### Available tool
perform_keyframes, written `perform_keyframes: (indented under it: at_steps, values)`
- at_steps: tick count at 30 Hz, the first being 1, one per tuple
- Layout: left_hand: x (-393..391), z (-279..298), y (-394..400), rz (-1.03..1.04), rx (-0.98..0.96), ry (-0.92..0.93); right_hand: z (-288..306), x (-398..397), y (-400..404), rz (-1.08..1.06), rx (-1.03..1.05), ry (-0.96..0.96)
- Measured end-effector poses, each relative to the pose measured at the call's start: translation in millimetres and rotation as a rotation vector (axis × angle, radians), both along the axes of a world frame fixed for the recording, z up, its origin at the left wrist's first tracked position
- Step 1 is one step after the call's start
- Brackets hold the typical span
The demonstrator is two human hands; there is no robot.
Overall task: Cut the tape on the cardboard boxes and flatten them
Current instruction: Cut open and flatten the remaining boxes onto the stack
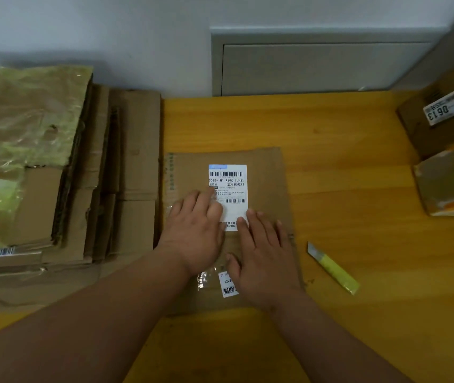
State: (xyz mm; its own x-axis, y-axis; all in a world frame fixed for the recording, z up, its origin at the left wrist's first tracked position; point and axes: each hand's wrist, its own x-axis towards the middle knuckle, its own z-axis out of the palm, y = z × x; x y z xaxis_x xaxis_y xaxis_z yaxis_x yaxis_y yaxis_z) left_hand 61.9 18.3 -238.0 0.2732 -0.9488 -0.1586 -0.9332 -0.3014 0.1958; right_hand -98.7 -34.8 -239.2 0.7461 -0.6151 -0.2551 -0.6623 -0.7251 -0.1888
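A flattened cardboard box (264,172) with a white shipping label (228,178) lies on the yellow wooden table (344,175) in the middle of the view. My left hand (195,230) presses flat on it, fingers straight over the label's lower left. My right hand (261,252) presses beside it, fingers spread on the cardboard. A yellow-handled utility knife (333,268) lies on the table to the right of the box, apart from both hands.
A stack of flattened cardboard boxes (54,175), some with greenish tape, fills the left side. Two unflattened boxes stand at the right edge: one with a "0613" label (435,117), one with orange tape (449,178). A grey wall panel (317,62) is behind the table.
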Motion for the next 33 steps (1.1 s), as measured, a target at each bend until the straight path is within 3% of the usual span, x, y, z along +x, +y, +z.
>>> perform_keyframes:
  at_steps: [3,5,8,11,15,20,27,31,33]
  values:
    - [10.2,-8.2,-13.1,0.045,0.149,0.052,5.6,25.6,-26.1,-0.043,-0.065,-0.104]
    - [8.4,-16.9,-12.8,0.052,0.213,0.034,0.1,34.5,-41.6,-0.021,-0.040,-0.037]
    - [10.9,-8.2,-20.8,0.074,0.135,0.004,-14.0,30.3,-48.4,0.016,-0.017,0.074]
    - [26.4,-0.4,-43.3,0.116,0.034,0.029,-6.4,46.3,-64.9,0.006,-0.066,-0.029]
    - [38.4,-20.1,-58.9,0.148,0.219,0.032,-14.3,65.0,-104.9,0.065,-0.028,-0.005]
    - [39.2,-17.1,-67.4,0.223,0.078,0.011,-23.5,67.1,-117.1,0.069,-0.035,-0.015]
    - [36.0,-21.3,-73.5,0.273,0.265,0.056,-29.6,66.2,-130.2,0.087,-0.013,0.023]
    - [12.4,-7.1,-55.3,0.291,0.094,0.018,-17.1,64.4,-132.6,0.073,0.039,0.068]
    - [-12.6,-5.1,-29.9,0.235,0.064,0.000,-9.6,56.8,-120.9,0.064,-0.039,-0.021]
